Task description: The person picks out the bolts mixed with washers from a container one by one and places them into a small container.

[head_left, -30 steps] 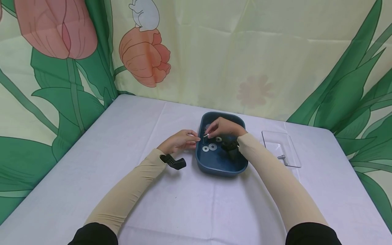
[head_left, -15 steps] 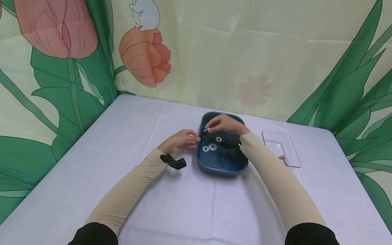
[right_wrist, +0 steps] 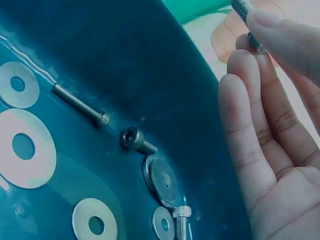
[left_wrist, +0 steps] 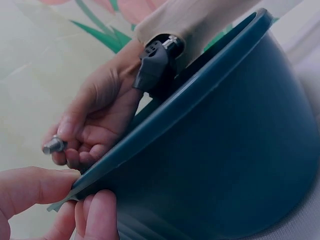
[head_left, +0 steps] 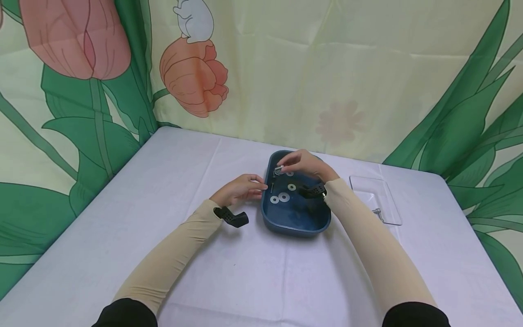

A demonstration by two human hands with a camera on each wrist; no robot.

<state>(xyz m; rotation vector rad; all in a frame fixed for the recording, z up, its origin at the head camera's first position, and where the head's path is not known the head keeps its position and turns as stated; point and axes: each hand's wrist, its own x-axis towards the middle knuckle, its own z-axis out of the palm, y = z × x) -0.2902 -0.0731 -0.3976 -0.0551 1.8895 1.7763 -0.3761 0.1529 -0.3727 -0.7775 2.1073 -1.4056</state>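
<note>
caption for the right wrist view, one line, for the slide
Right hand pinches a bolt above a blue tray holding washers and loose bolts.

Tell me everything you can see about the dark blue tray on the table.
The blue tray is a rounded-rectangle basin with sloping walls and a thin flared rim, seemingly smooth plastic. It sits upright on the white tablecloth. Inside lie flat metal washers and socket-head bolts, loose on its floor. The left hand pinches its left rim between thumb and fingers. The right hand is above its far end, holding one bolt clear of the tray.
</note>
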